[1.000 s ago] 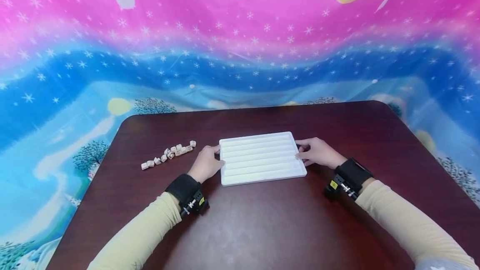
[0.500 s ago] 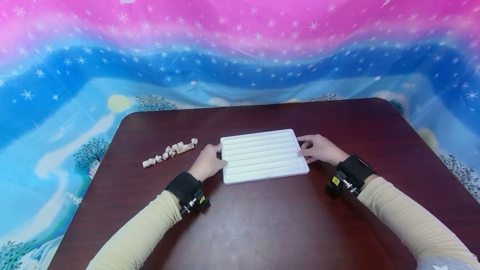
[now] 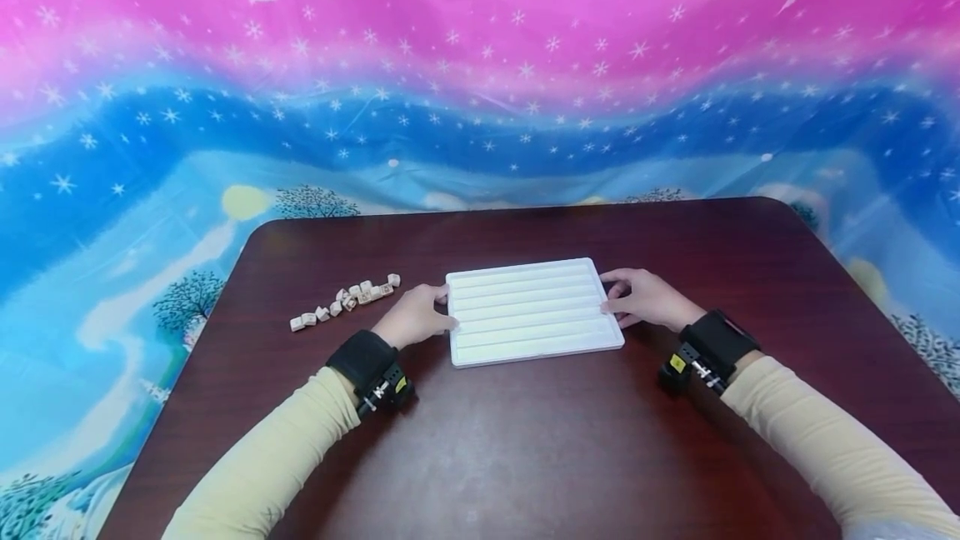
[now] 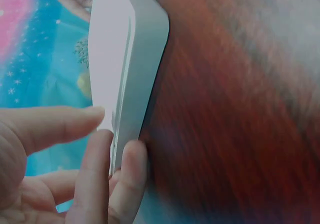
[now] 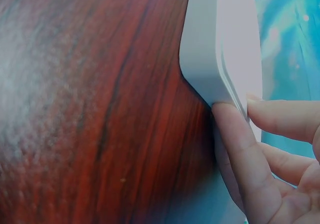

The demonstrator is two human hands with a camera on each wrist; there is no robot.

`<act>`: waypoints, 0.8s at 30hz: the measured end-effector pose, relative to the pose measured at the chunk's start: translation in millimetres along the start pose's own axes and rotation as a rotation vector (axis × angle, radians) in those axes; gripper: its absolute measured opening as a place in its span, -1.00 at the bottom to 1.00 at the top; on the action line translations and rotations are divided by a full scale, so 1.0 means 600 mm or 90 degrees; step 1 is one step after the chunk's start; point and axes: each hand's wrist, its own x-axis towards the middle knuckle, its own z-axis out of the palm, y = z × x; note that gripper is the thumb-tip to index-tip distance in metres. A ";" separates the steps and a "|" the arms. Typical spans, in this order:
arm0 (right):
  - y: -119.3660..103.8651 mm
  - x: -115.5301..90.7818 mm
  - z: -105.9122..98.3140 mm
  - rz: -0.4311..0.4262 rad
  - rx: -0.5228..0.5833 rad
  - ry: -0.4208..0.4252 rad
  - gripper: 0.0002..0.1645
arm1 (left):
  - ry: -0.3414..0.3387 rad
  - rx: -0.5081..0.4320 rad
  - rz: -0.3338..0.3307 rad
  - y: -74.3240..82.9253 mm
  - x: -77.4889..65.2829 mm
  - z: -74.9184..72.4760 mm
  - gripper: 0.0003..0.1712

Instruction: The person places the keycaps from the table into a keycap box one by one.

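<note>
A white rectangular tray (image 3: 536, 312) with long parallel ridges lies near the middle of the dark table. My left hand (image 3: 412, 317) grips its left short side, thumb over the rim and fingers along the outer wall, as the left wrist view shows. From the other end, my right hand (image 3: 651, 300) holds the right short side, its thumb (image 5: 280, 116) on top of the rim and a finger against the side wall. To the left of my left hand, several small off-white blocks (image 3: 348, 298) lie in a loose slanting line, some with dark marks too small to read.
The reddish-brown wooden table (image 3: 517, 448) has rounded far corners. Behind it hangs a printed cloth (image 3: 450, 90) in pink and blue, reaching down past the table's edges. Each wrist bears a black strap (image 3: 363, 361) with a small camera.
The head view has shifted slightly, so everything sits a little further right in it. Both hands keep their hold on the tray, which shows no clear movement on the table.
</note>
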 end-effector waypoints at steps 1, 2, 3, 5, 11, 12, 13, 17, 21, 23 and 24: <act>-0.001 -0.001 0.000 0.001 -0.003 0.001 -0.20 | -0.007 0.000 0.002 0.000 0.000 -0.003 -0.27; -0.002 -0.001 0.001 0.003 -0.005 0.001 -0.19 | -0.014 0.001 0.004 0.000 0.001 -0.005 -0.27; -0.002 -0.002 0.001 0.002 -0.009 0.001 -0.19 | -0.021 0.005 0.006 -0.001 0.001 -0.008 -0.27; -0.003 -0.003 0.002 0.002 -0.015 0.003 -0.18 | -0.029 0.017 0.016 -0.001 0.002 -0.016 -0.28; -0.005 0.001 -0.001 0.001 -0.019 0.008 -0.19 | 0.002 0.015 0.032 -0.004 0.010 -0.069 -0.46; -0.006 0.003 -0.003 0.000 -0.020 0.010 -0.19 | 0.016 0.020 0.037 -0.006 0.012 -0.080 -0.49; -0.006 0.004 -0.004 0.002 -0.018 0.014 -0.20 | 0.033 0.035 0.043 -0.009 0.014 -0.092 -0.53; -0.004 0.007 -0.006 0.000 -0.015 0.023 -0.20 | 0.096 0.093 0.035 -0.030 0.018 -0.128 -0.60; 0.002 0.004 0.002 0.002 -0.009 0.021 -0.19 | 0.122 0.143 -0.008 -0.054 0.015 -0.137 -0.59; 0.005 0.002 0.007 0.002 -0.007 0.021 -0.20 | 0.125 0.157 -0.024 -0.064 0.015 -0.133 -0.58; 0.006 0.000 0.009 0.002 -0.009 0.022 -0.20 | 0.125 0.157 -0.030 -0.068 0.015 -0.131 -0.58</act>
